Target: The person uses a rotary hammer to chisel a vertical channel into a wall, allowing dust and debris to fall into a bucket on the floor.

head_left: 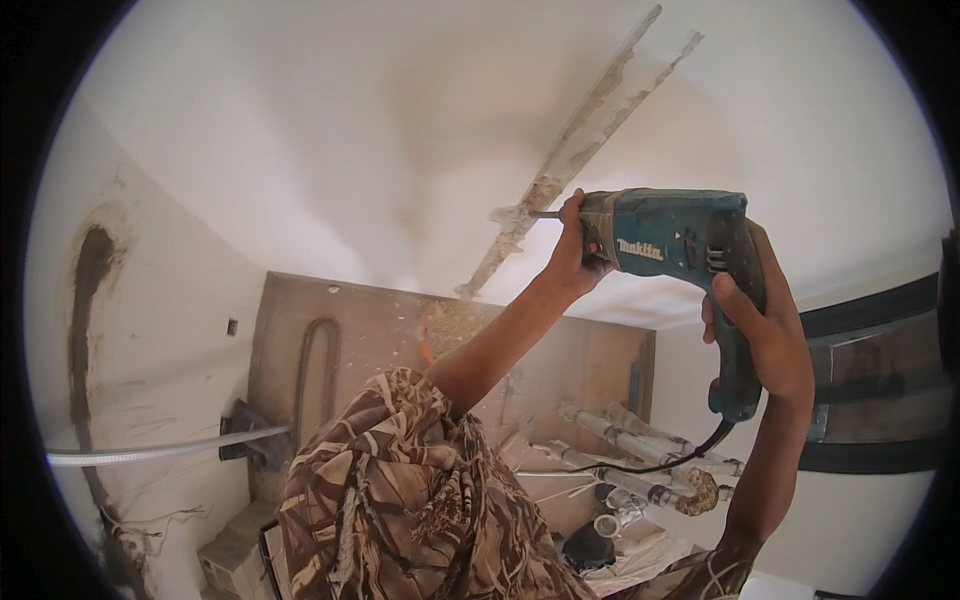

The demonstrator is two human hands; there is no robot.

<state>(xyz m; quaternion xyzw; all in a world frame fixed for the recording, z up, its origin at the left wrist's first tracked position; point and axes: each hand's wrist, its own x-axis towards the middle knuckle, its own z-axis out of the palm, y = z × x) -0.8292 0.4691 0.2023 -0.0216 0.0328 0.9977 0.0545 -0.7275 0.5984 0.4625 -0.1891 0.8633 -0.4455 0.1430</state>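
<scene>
1. Teal power drill [655,225]: roughly level, its bit [546,214] at the chipped groove [570,160] in the pale wall [330,120].
2. Left hand [573,250]: fingers gripping the drill's front end.
3. Right hand [778,335]: closed around the rear handle [738,370]; cable [712,445] hangs below.

Drill [660,232], teal: left hand [574,255] at front, right hand [772,338] gripping rear. Bit [545,214]: beyond left hand, tip at a rough groove [572,158] in white wall [440,110]. Cord [716,440]: below right hand. Pipes [623,440]: below both hands. Hose [160,452], white: lower left of left hand.
</scene>
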